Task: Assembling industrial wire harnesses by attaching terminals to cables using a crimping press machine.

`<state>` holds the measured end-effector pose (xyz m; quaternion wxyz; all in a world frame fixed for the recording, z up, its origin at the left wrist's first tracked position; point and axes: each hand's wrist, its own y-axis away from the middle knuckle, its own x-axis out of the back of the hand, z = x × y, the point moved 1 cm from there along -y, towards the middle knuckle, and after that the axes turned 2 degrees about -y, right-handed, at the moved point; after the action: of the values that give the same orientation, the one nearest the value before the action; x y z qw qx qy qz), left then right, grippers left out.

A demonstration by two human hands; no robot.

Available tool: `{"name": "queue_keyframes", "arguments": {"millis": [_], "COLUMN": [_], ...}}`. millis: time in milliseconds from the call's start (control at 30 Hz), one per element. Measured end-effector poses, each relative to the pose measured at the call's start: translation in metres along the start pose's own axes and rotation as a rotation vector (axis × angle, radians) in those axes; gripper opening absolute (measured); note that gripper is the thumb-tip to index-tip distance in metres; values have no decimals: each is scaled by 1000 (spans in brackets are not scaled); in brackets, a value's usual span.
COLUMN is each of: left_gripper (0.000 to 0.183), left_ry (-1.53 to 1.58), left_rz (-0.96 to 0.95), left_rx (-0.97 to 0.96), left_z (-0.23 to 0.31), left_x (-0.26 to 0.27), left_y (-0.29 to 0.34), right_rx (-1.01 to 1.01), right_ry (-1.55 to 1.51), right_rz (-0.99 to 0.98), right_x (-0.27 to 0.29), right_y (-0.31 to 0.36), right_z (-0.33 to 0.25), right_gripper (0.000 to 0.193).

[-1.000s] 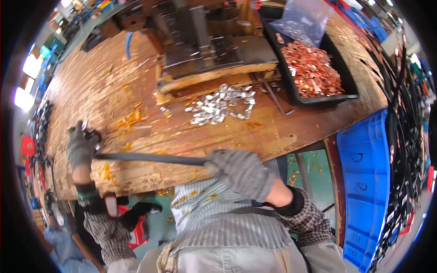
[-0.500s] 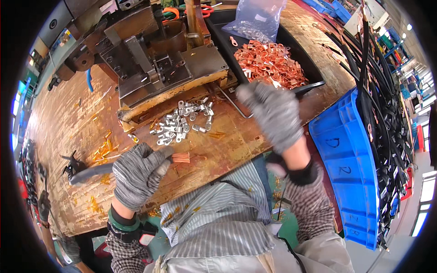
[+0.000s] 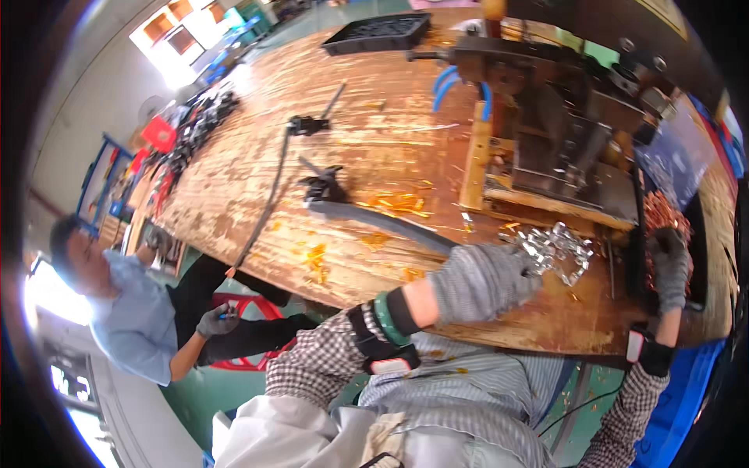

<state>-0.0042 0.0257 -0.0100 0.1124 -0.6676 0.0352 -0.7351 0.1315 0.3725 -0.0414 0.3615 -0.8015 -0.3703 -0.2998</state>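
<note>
My left hand [image 3: 488,282], in a grey knitted glove, is closed around a thick black cable [image 3: 382,224]. The cable runs left across the worn wooden bench to a black branched piece [image 3: 324,187]; its near end is hidden by my glove. Just beyond that hand lies a heap of silver cable lugs [image 3: 560,251]. At the right, my gloved right hand [image 3: 669,261] is down at a pile of copper-coloured lugs [image 3: 663,210] in a black tray [image 3: 697,269]. Its fingers are blurred and partly hidden, so what they hold does not show.
A dark metal press [image 3: 554,140] stands behind the silver lugs. Amber scraps [image 3: 398,204] and another thin black cable [image 3: 273,187] lie on the bench. A blue crate [image 3: 686,405] is below the right edge. At the left sits another person [image 3: 136,312]. Far back is a black tray [image 3: 378,35].
The view has swung left, bringing the seated person and more bench into sight. My right hand has come to the copper-coloured lugs. My left hand still grips the cable.
</note>
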Motion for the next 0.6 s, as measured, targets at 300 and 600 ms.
{"name": "queue_keyframes", "arguments": {"millis": [300, 600], "left_gripper": [15, 19], "left_ry": [-258, -60], "left_rz": [108, 166], "left_rx": [9, 19], "left_z": [-16, -20], "left_x": [11, 23], "left_y": [2, -11], "right_rx": [-122, -357], "right_ry": [-631, -826], "right_rz": [372, -340], "right_x": [14, -33], "right_y": [15, 65], "right_z": [19, -139], "right_gripper": [20, 24]}}
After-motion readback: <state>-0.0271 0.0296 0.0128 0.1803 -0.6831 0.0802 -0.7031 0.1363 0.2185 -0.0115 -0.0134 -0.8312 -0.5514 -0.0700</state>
